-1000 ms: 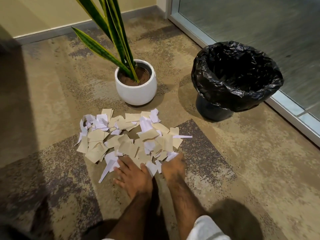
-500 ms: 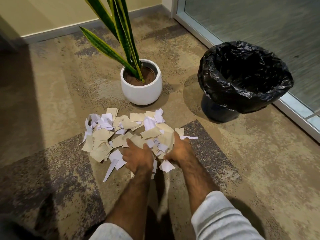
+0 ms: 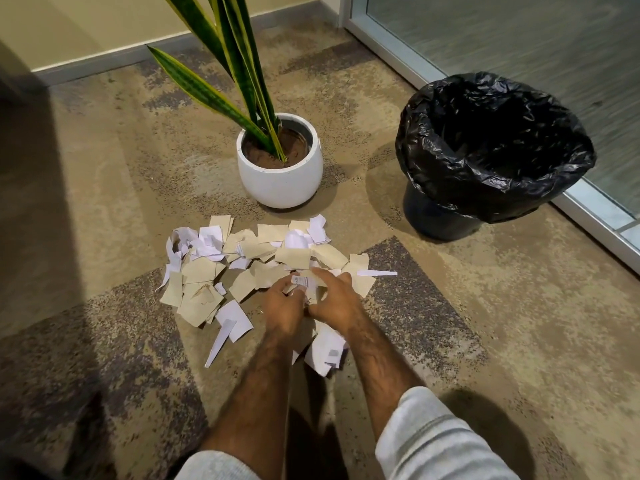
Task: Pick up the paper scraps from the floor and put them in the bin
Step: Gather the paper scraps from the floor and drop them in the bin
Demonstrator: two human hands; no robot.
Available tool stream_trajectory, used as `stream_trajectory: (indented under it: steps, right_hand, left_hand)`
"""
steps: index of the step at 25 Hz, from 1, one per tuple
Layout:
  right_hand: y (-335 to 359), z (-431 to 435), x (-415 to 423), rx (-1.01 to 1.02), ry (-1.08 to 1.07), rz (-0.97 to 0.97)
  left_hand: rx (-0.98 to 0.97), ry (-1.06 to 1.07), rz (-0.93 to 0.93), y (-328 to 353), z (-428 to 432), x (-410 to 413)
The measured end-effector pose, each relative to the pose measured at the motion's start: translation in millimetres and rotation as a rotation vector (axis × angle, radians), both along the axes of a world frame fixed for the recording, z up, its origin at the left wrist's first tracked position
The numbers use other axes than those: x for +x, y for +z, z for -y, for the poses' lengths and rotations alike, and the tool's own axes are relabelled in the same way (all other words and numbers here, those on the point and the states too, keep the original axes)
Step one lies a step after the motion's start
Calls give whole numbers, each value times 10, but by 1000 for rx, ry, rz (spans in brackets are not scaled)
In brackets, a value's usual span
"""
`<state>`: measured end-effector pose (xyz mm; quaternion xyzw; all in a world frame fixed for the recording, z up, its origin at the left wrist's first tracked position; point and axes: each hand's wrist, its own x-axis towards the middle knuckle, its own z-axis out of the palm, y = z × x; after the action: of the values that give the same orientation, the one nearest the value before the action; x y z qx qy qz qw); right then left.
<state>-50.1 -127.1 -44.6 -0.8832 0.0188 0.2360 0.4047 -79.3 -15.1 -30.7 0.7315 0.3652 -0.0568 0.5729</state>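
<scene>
A pile of tan and white paper scraps (image 3: 242,265) lies on the carpet in front of me. My left hand (image 3: 282,308) and my right hand (image 3: 334,301) are pressed close together at the near right side of the pile, fingers curled around a bunch of scraps (image 3: 304,284) held between them. More white scraps (image 3: 327,351) hang or lie just below my wrists. The bin (image 3: 491,150), lined with a black plastic bag and open on top, stands at the right, well beyond my hands.
A white pot (image 3: 280,178) with a tall green plant stands just behind the pile. A glass door with a metal frame (image 3: 588,216) runs along the right behind the bin. A wall with a grey skirting (image 3: 97,64) closes the far side.
Both hands have closed in from the near edge of the pile, gathered scraps between them and lifted slightly. The camera has tilted, shifting the scene a little.
</scene>
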Motion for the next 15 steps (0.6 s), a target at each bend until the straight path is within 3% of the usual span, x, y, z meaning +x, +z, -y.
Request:
stream_trajectory:
  steps: [6, 11, 15]
  right_hand:
    - [84, 114, 23, 262, -267, -3]
    - [317, 157, 138, 425, -461, -2]
    - [559, 188, 249, 482, -471, 69]
  left_hand:
    - [-217, 188, 48, 31, 48, 30]
    - [-216, 230, 134, 168, 77, 155]
    - [-190, 228, 176, 337, 116, 309]
